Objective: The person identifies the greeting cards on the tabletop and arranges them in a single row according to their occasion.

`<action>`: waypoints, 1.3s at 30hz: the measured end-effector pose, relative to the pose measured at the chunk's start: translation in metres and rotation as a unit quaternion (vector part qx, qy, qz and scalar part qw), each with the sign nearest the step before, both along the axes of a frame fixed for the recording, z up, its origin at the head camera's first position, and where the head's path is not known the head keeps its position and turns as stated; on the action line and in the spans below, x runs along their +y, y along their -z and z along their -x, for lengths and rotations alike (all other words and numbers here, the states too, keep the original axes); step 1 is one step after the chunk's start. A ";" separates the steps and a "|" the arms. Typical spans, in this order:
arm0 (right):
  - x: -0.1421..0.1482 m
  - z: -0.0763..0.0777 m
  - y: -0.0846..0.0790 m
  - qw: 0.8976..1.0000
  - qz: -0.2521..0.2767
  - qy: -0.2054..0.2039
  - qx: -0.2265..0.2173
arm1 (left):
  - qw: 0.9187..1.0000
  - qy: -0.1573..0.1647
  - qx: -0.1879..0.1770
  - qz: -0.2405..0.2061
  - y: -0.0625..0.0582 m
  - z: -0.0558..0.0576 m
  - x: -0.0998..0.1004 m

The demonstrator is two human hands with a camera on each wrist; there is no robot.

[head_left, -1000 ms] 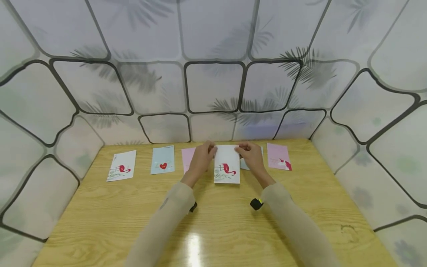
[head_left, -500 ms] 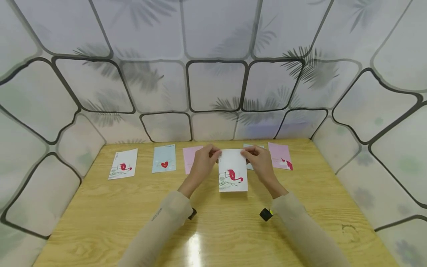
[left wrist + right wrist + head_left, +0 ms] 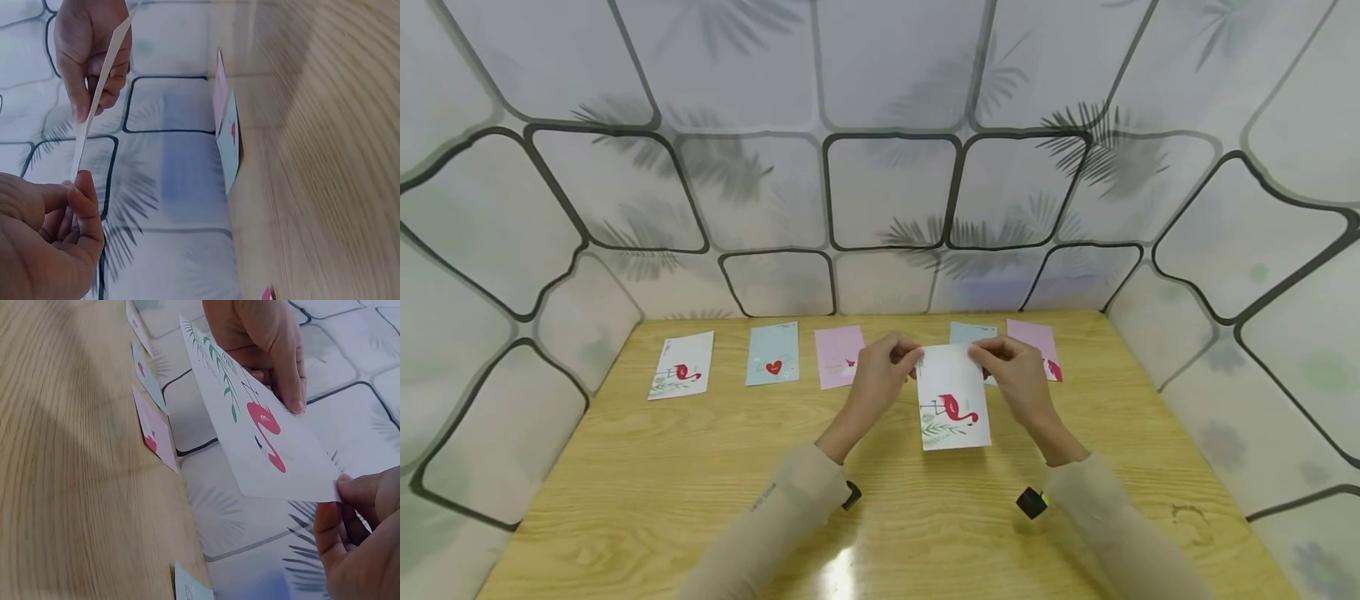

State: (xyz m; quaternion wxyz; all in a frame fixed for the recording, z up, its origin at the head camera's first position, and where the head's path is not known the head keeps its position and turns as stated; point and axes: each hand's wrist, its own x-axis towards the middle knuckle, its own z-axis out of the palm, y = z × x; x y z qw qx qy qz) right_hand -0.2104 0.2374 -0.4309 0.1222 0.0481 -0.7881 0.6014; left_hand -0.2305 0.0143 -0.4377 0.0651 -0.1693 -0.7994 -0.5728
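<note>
A white card with a red flamingo and green leaves (image 3: 953, 400) is held up above the table between both hands. My left hand (image 3: 877, 375) pinches its upper left corner between thumb and fingers. At the upper right corner my right hand (image 3: 1018, 379) pinches it the same way. The left wrist view shows the card (image 3: 103, 87) nearly edge-on, with the left hand (image 3: 59, 231) close by and the right hand (image 3: 94, 50) beyond. In the right wrist view the flamingo side faces the camera, with the right hand (image 3: 365, 531) at one corner.
Along the back of the wooden table (image 3: 700, 483) lie a white flamingo card (image 3: 681, 367), a blue heart card (image 3: 772, 354), a pink card (image 3: 838, 357), a partly hidden blue card (image 3: 972, 333) and a pink card (image 3: 1033, 340). A patterned wall (image 3: 887, 192) rises behind them.
Both hands have brought the flamingo card toward the person and to the right. It looks larger and slightly tilted, and more of the middle pink card shows.
</note>
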 end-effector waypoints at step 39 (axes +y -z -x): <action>0.091 -0.062 -0.004 0.994 -0.080 0.071 -0.024 | 0.992 0.123 -0.010 -0.028 -0.003 -0.042 0.089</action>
